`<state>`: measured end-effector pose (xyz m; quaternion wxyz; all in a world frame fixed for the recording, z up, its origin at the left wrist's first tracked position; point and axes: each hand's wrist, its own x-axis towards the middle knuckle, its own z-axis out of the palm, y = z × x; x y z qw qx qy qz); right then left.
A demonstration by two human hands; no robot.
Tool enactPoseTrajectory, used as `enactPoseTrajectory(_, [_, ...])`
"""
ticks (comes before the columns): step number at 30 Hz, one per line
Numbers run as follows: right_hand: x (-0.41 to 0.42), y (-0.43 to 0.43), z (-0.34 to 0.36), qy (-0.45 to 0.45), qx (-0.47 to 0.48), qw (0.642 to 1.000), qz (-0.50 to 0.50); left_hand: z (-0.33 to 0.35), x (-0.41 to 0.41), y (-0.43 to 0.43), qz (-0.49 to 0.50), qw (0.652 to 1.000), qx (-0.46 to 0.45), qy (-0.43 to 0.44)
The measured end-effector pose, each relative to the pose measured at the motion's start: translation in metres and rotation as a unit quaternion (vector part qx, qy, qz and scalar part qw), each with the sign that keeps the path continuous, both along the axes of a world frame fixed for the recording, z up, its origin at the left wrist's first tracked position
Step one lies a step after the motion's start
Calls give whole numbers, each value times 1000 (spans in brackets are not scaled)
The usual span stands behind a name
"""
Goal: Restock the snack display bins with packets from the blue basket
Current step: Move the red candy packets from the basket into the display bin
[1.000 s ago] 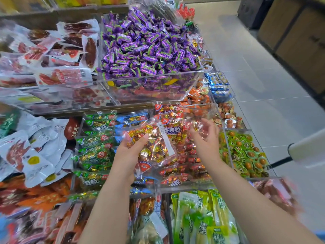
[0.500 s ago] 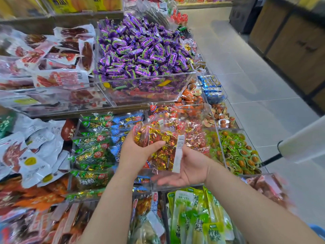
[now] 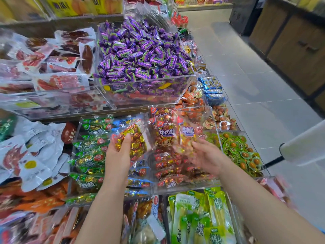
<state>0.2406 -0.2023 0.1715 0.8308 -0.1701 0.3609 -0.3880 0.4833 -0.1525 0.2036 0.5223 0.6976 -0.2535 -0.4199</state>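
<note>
My left hand (image 3: 117, 155) grips a clear packet of gold and red wrapped snacks (image 3: 134, 140), thumb on its front, above the middle display bins. A second packet (image 3: 186, 135) with a blue and red label is blurred just right of it, over the clear bin of red beef-snack packets (image 3: 184, 186). My right hand (image 3: 206, 155), also blurred, has its fingers stretched out at that packet's lower edge. Whether they touch it I cannot tell. The blue basket is out of sight.
Left of the red bin are bins of blue packets (image 3: 140, 173) and green packets (image 3: 91, 155). A heaped bin of purple candies (image 3: 144, 53) stands behind on the upper shelf. Green egg packs (image 3: 242, 152) lie right, beside a white handle (image 3: 302, 145) and the tiled aisle (image 3: 255, 76).
The one packet held between both hands is now in my left hand alone, shifted left. My right hand has come out from under it and moved right, by a second blurred packet.
</note>
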Motion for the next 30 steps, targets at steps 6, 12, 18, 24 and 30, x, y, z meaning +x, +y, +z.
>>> enactPoseTrajectory(6, [43, -27, -24, 509, -154, 844, 75, 0, 5, 1, 10, 1000, 12, 14])
enactPoseTrajectory(12, [58, -42, -44, 530, -182, 828, 26, -3, 15, 2, 17, 1000, 13, 17])
enactPoseTrajectory(18, [62, -27, -56, 574, -340, 745, -18, -4, 16, -1, 4, 1000, 17, 16])
enactPoseTrajectory(24, [62, -51, -53, 614, -401, 680, -19, -5, 14, -3, 0, 1000, 13, -6])
enactPoseTrajectory(30, [48, -52, -59, 569, -437, 692, 86, -6, 13, -1, -13, 999, 25, -40])
